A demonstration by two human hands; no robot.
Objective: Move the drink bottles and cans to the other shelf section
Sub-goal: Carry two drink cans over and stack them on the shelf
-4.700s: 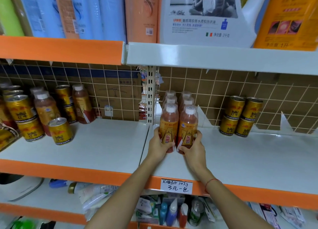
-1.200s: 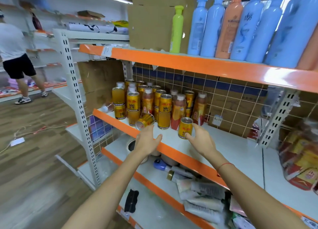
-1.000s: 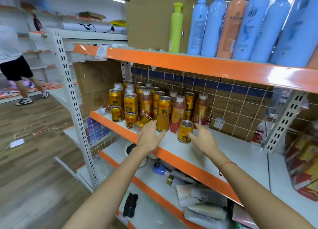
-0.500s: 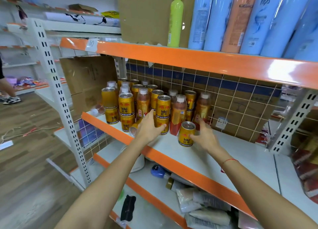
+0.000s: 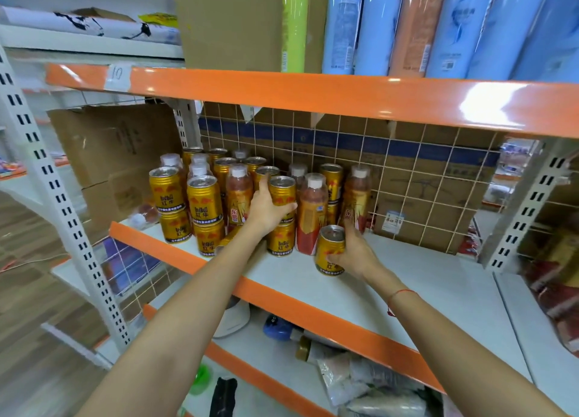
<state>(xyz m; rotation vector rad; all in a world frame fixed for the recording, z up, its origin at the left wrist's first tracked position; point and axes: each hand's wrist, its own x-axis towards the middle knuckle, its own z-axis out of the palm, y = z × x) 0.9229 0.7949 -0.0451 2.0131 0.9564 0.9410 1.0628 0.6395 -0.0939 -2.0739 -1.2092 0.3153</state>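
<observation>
Mid-pickup, the left hand [image 5: 266, 211] grasps a stacked gold drink can [image 5: 283, 192] and the right hand [image 5: 352, 253] grasps a lone gold can [image 5: 329, 250] near the white shelf's [image 5: 407, 278] front edge; next, lifting both clear.

Gold cans [image 5: 204, 208]: "RedBull" above "红牛"
Paper tag [image 5: 117, 77] at the left end of the upper shelf's orange edge [image 5: 313, 98]: handwritten "10"
Bottle labels: not legible
</observation>
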